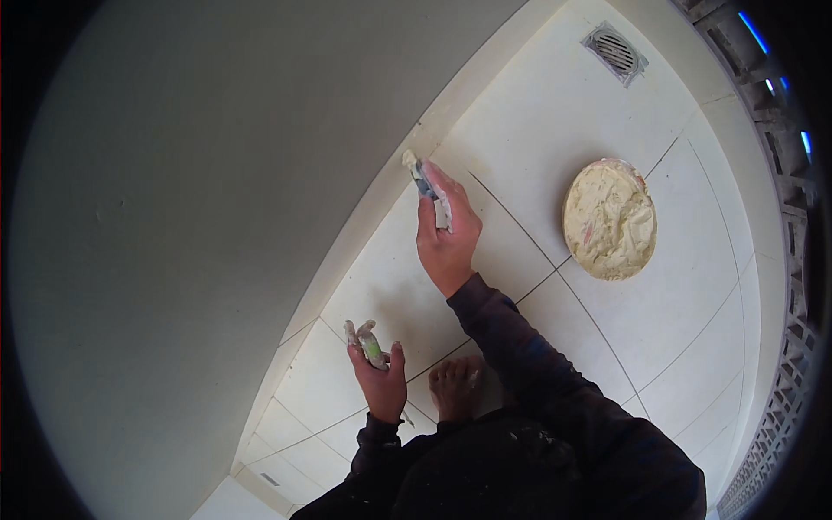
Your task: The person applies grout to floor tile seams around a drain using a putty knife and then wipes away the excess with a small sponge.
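My right hand (449, 243) grips a small tool (422, 180) with a dark handle; a lump of pale paste sits on its tip, at the tiled skirting (433, 130) along the wall's foot. Whether the tip touches the skirting I cannot tell. Lower left, my left hand (381, 386) holds a paste-smeared tool (374, 350) with a bright green patch, above the floor. To the right, a round container (609, 221) full of lumpy cream-coloured paste rests on white floor tiles (529, 113) with dark joint lines.
A grey wall (173, 217) takes up the left side. A square slotted drain (615, 52) lies in the floor at the top right. A perforated block barrier (771, 113) curves along the right edge, above a low tiled border. My bare foot (455, 386) stands below my hands.
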A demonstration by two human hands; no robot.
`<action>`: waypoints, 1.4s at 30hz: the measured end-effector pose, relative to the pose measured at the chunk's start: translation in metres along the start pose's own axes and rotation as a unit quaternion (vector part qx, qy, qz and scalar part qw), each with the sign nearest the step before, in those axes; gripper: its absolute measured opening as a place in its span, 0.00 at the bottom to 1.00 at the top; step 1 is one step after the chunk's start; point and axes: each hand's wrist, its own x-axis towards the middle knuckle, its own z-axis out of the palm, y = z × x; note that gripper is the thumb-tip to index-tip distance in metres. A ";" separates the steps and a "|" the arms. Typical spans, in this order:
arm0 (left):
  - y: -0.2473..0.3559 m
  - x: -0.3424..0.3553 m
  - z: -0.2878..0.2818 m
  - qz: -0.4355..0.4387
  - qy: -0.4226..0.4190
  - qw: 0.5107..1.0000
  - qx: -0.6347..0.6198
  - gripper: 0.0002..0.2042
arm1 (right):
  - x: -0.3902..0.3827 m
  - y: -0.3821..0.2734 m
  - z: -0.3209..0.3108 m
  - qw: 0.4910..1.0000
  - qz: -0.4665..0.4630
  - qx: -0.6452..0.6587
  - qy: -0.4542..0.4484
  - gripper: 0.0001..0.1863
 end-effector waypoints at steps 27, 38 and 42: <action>-0.046 -0.035 -0.055 -0.012 0.095 0.995 0.033 0.33 | -0.014 0.003 -0.011 0.985 0.124 0.110 -0.048 0.13; -0.087 -0.024 -0.068 0.053 -0.031 0.949 0.309 0.23 | -0.039 0.002 0.002 0.984 0.142 0.082 -0.066 0.14; -0.110 -0.022 -0.078 0.025 -0.007 0.936 0.351 0.21 | -0.079 -0.015 -0.008 0.885 0.338 0.248 -0.205 0.14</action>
